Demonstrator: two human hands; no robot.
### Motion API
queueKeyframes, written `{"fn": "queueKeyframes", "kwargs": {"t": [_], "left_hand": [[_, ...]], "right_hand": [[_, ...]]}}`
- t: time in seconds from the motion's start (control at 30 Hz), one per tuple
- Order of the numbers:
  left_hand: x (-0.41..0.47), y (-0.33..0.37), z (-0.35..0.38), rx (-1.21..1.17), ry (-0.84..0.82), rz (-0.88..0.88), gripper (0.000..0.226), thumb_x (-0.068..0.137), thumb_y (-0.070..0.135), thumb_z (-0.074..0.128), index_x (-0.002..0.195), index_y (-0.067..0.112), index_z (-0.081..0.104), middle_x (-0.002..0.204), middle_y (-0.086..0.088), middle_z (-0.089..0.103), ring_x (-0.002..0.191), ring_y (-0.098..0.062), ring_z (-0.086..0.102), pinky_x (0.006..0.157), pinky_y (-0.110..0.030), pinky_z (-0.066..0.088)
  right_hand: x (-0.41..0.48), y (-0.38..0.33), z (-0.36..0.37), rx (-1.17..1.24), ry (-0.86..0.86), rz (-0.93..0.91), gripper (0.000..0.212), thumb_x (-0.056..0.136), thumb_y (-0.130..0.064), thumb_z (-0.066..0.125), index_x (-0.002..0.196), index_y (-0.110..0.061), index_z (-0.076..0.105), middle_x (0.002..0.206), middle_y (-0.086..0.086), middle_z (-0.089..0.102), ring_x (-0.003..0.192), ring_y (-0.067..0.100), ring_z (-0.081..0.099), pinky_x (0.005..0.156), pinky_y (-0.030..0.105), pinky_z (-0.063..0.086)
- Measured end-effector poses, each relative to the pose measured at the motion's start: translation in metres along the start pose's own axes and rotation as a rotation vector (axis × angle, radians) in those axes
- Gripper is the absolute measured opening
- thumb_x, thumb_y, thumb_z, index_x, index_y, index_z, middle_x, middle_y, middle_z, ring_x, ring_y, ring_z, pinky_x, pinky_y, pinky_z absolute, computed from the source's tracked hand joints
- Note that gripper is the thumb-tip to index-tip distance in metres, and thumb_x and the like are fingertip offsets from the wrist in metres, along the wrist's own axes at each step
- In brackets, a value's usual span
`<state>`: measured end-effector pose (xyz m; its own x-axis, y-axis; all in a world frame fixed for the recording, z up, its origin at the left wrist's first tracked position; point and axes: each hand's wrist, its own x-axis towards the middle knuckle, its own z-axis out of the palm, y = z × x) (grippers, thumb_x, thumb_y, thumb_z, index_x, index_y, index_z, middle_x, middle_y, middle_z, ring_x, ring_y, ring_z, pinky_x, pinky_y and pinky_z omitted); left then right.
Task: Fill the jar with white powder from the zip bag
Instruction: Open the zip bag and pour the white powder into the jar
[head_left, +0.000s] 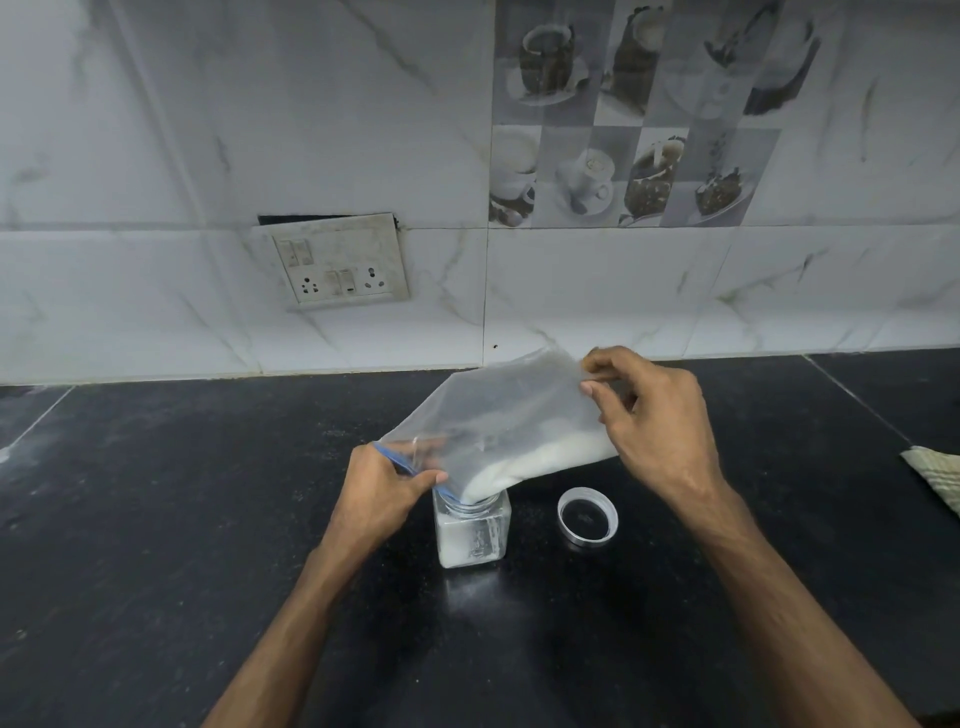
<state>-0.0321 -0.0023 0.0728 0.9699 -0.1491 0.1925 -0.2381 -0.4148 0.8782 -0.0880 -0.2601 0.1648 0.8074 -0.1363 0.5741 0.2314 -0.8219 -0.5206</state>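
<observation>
Your left hand (387, 480) pinches the bag (498, 415) mouth right over the jar (471, 535) so powder funnels in, while your right hand (649, 410) grips the far corner, lifted to tip it.

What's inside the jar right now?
The jar holds white powder through most of its body. The zip bag, its mouth resting on the neck, covers the opening, so the exact level and any powder falling in cannot be seen.
</observation>
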Motion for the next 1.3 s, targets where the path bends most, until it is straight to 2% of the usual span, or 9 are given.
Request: {"fn": "queueKeyframes", "kwargs": {"t": [0.27,0.53,0.63,0.77,0.87,0.97,1.07,1.17,1.3], "left_hand": [[0.000,0.000,0.000,0.009,0.002,0.035,0.036,0.073,0.008,0.083,0.105,0.022,0.076,0.097,0.022,0.070,0.084,0.015,0.065,0.071,-0.007,0.052],[0.001,-0.007,0.000,0.027,0.014,0.020,0.034,0.073,0.010,0.083,0.104,0.021,0.077,0.095,0.018,0.074,0.087,-0.007,0.072,0.072,-0.018,0.058],[0.001,-0.007,0.000,0.018,0.015,0.027,0.032,0.072,0.009,0.083,0.103,0.018,0.077,0.099,0.013,0.074,0.085,0.008,0.068,0.071,-0.011,0.055],[0.002,-0.005,0.001,0.012,0.007,0.018,0.030,0.073,0.009,0.083,0.100,0.019,0.078,0.095,0.020,0.071,0.083,0.016,0.065,0.072,-0.010,0.053],[0.002,-0.003,0.001,-0.001,0.004,0.023,0.031,0.073,0.007,0.082,0.102,0.019,0.077,0.093,0.025,0.068,0.084,0.017,0.064,0.073,-0.008,0.053],[0.002,-0.004,0.001,0.013,0.002,0.026,0.033,0.073,0.007,0.083,0.102,0.019,0.077,0.090,0.031,0.067,0.083,0.018,0.063,0.072,-0.007,0.052],[0.001,-0.006,0.001,0.000,0.002,0.008,0.034,0.073,0.006,0.083,0.103,0.021,0.077,0.079,0.042,0.064,0.084,0.018,0.064,0.072,-0.005,0.051],[0.001,-0.006,0.001,0.000,0.006,0.013,0.035,0.073,0.005,0.082,0.103,0.023,0.076,0.079,0.043,0.064,0.084,0.018,0.063,0.072,-0.005,0.051],[0.001,-0.006,0.000,-0.004,0.017,0.014,0.035,0.073,0.007,0.083,0.103,0.022,0.076,0.094,0.028,0.067,0.084,0.019,0.063,0.075,-0.008,0.053]], "right_hand": [[-0.001,0.001,0.000,-0.058,-0.098,0.001,0.004,0.097,-0.030,0.047,0.098,-0.026,0.046,0.072,0.002,0.067,0.062,0.021,0.067,0.063,0.039,0.055],[0.002,0.003,-0.006,0.196,-0.192,0.181,0.043,0.079,-0.004,0.077,0.113,-0.022,0.057,0.080,-0.006,0.069,0.067,0.002,0.067,0.065,0.008,0.051],[0.001,0.006,-0.004,0.150,-0.145,0.166,0.034,0.082,-0.005,0.076,0.106,-0.025,0.062,0.077,-0.011,0.069,0.065,0.003,0.068,0.067,0.012,0.053],[0.001,0.010,-0.004,-0.013,-0.148,0.113,0.006,0.092,-0.023,0.065,0.091,-0.028,0.062,0.078,-0.011,0.069,0.058,0.005,0.068,0.068,0.037,0.057],[-0.001,0.010,-0.003,-0.038,-0.207,0.088,0.001,0.098,-0.028,0.055,0.097,-0.027,0.054,0.077,-0.008,0.068,0.062,0.009,0.069,0.068,0.037,0.057],[-0.001,0.008,-0.004,0.017,-0.229,0.108,0.006,0.100,-0.028,0.052,0.104,-0.024,0.054,0.077,-0.010,0.067,0.065,0.002,0.068,0.063,0.026,0.054],[-0.001,0.007,-0.005,0.075,-0.262,0.150,0.029,0.091,-0.021,0.068,0.114,-0.027,0.052,0.079,-0.005,0.068,0.071,0.006,0.069,0.067,0.021,0.056],[-0.001,0.006,-0.004,0.083,-0.253,0.165,0.049,0.084,-0.004,0.073,0.119,-0.029,0.049,0.081,-0.002,0.067,0.072,0.010,0.069,0.074,0.028,0.060],[-0.002,0.006,-0.003,0.015,-0.187,0.147,0.044,0.085,-0.008,0.072,0.115,-0.031,0.050,0.080,-0.009,0.070,0.072,0.010,0.069,0.075,0.039,0.059]]}}
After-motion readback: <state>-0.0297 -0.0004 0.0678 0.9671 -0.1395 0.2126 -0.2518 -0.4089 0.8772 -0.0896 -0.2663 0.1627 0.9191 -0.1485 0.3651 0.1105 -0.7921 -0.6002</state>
